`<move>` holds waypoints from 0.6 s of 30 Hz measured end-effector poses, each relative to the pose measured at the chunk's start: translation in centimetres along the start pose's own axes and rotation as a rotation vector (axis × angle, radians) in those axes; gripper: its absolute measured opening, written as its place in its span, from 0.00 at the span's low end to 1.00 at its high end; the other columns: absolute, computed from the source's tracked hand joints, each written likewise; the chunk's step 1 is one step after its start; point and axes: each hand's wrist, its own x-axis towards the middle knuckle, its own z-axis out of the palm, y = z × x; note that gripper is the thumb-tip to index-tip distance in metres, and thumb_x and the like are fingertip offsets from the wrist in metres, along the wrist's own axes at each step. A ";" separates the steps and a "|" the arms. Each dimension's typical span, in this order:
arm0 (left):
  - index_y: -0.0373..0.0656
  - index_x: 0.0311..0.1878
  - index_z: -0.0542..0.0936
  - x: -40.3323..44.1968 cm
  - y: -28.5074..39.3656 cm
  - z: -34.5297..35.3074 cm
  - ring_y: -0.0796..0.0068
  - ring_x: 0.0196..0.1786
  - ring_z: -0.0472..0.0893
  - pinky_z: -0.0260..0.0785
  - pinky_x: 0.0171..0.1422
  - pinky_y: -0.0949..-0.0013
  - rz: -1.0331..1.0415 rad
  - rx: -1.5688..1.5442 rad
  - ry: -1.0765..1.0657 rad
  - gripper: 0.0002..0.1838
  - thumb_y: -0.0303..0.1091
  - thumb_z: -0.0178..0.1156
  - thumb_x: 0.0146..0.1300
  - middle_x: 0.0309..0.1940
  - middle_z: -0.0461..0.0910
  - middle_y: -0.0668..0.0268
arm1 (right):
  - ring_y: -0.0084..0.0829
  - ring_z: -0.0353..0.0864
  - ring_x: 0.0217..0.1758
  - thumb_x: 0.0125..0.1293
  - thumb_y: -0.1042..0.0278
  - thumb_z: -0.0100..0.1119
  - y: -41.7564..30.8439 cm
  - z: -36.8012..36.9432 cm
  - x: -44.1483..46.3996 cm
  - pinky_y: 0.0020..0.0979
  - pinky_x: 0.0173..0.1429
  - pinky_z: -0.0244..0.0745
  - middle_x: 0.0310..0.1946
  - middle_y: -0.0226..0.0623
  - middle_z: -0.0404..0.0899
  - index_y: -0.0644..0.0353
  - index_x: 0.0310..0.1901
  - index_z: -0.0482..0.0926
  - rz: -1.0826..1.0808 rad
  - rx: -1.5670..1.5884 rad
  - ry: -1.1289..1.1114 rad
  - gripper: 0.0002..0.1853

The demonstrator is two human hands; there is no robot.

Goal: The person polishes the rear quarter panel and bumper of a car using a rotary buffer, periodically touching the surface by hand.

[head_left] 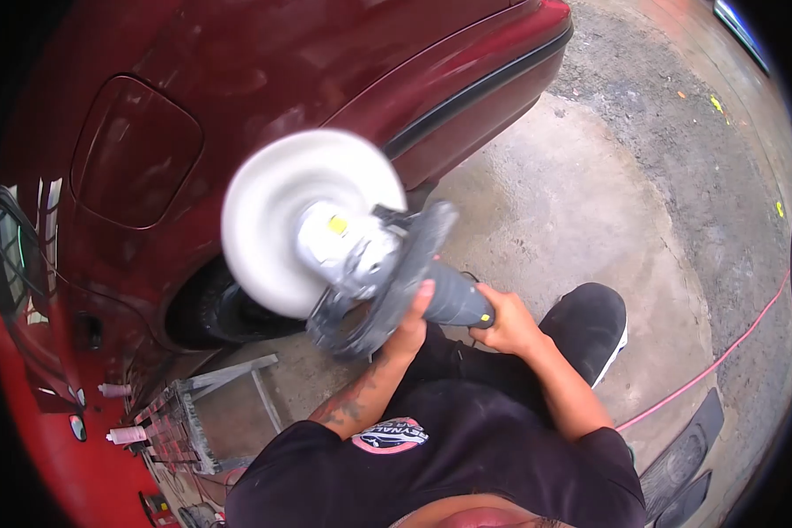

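A rotary polisher (453, 295) with a round white pad (264, 220) is held out in front of my torso. The pad looks smeared by motion and faces toward the dark red car (264, 79), overlapping its rear wheel area in view; I cannot tell whether it touches the paint. My left hand (407, 327) is closed around the polisher near its black loop handle (405, 273), with part of the fingers hidden behind it. My right hand (509, 322) grips the rear end of the polisher's grey body.
The car's rear bumper (484, 88) extends to the upper right, and its tire (224, 308) shows below the fender. A stand (224, 409) and a pink-white bottle (128, 435) are at lower left. A pink hose (730, 352) crosses the concrete floor near dark mats (686, 449).
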 end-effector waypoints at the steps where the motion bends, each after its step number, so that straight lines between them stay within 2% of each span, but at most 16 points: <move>1: 0.36 0.69 0.70 -0.8 0.7 -1.4 0.56 0.61 0.81 0.73 0.68 0.53 0.042 -0.030 0.048 0.34 0.41 0.67 0.63 0.61 0.77 0.54 | 0.55 0.86 0.48 0.50 0.69 0.72 -0.6 0.6 0.8 0.45 0.52 0.81 0.43 0.55 0.85 0.59 0.57 0.78 -0.096 -0.039 -0.038 0.29; 2: 0.37 0.72 0.66 -1.3 1.4 -2.6 0.53 0.61 0.80 0.72 0.70 0.50 0.086 -0.058 0.096 0.39 0.45 0.67 0.62 0.62 0.75 0.53 | 0.55 0.86 0.46 0.51 0.68 0.72 -1.4 1.1 1.6 0.45 0.51 0.81 0.41 0.55 0.85 0.60 0.58 0.78 -0.194 -0.076 -0.075 0.29; 3: 0.38 0.73 0.66 -1.6 2.4 -3.5 0.52 0.62 0.79 0.72 0.70 0.49 0.122 -0.074 0.133 0.41 0.49 0.67 0.62 0.62 0.75 0.53 | 0.56 0.85 0.46 0.53 0.63 0.74 -2.6 1.6 2.3 0.49 0.51 0.80 0.42 0.53 0.85 0.58 0.61 0.77 -0.232 -0.087 -0.137 0.32; 5: 0.41 0.73 0.65 -1.8 4.8 -4.8 0.52 0.64 0.78 0.72 0.70 0.49 0.171 -0.027 0.231 0.44 0.57 0.65 0.61 0.62 0.75 0.54 | 0.56 0.85 0.46 0.54 0.61 0.75 -5.1 1.9 3.7 0.49 0.51 0.80 0.42 0.51 0.85 0.58 0.62 0.77 -0.356 -0.031 -0.191 0.32; 7: 0.42 0.73 0.66 -1.1 6.0 -6.2 0.53 0.64 0.78 0.74 0.68 0.49 0.194 -0.063 0.243 0.44 0.59 0.63 0.61 0.62 0.75 0.54 | 0.55 0.86 0.48 0.56 0.56 0.77 -6.0 1.6 5.1 0.47 0.52 0.80 0.44 0.50 0.86 0.58 0.63 0.77 -0.490 0.025 -0.226 0.34; 10: 0.42 0.73 0.66 0.7 5.7 -6.6 0.53 0.63 0.79 0.75 0.66 0.49 0.235 -0.107 0.205 0.44 0.60 0.64 0.59 0.62 0.75 0.53 | 0.53 0.87 0.49 0.55 0.55 0.78 -3.9 1.1 6.5 0.46 0.53 0.81 0.45 0.49 0.86 0.59 0.61 0.78 -0.510 0.048 -0.214 0.33; 14: 0.40 0.72 0.67 2.6 3.9 -4.6 0.53 0.61 0.80 0.76 0.64 0.50 0.230 -0.019 0.084 0.45 0.57 0.67 0.56 0.61 0.76 0.52 | 0.50 0.88 0.49 0.49 0.66 0.78 -0.4 2.9 5.7 0.43 0.54 0.82 0.45 0.46 0.88 0.58 0.57 0.80 -0.263 0.024 -0.044 0.31; 15: 0.35 0.67 0.76 2.9 4.4 -3.6 0.57 0.61 0.80 0.72 0.68 0.53 0.216 0.030 0.027 0.38 0.50 0.65 0.56 0.58 0.80 0.53 | 0.45 0.89 0.47 0.48 0.71 0.75 0.4 3.3 5.4 0.38 0.52 0.81 0.43 0.46 0.88 0.60 0.53 0.81 -0.215 0.090 -0.003 0.27; 16: 0.34 0.66 0.76 3.7 3.8 -3.3 0.61 0.60 0.80 0.71 0.68 0.57 0.232 0.055 -0.023 0.36 0.45 0.68 0.57 0.58 0.81 0.53 | 0.42 0.89 0.45 0.48 0.72 0.75 0.9 3.5 5.2 0.37 0.52 0.81 0.41 0.45 0.88 0.60 0.52 0.82 -0.187 0.151 0.040 0.25; 17: 0.34 0.65 0.77 4.2 2.4 -4.0 0.59 0.59 0.82 0.73 0.66 0.56 0.253 0.284 -0.029 0.34 0.44 0.67 0.57 0.57 0.82 0.53 | 0.39 0.89 0.44 0.49 0.73 0.75 1.3 3.7 4.8 0.36 0.51 0.81 0.40 0.45 0.88 0.60 0.50 0.82 -0.155 0.211 0.083 0.24; 18: 0.34 0.64 0.78 5.0 1.7 -3.9 0.59 0.58 0.83 0.74 0.66 0.57 0.273 0.372 -0.058 0.32 0.43 0.67 0.58 0.55 0.83 0.53 | 0.36 0.89 0.43 0.49 0.73 0.74 1.6 3.8 4.6 0.35 0.50 0.81 0.39 0.45 0.88 0.61 0.49 0.83 -0.125 0.266 0.131 0.22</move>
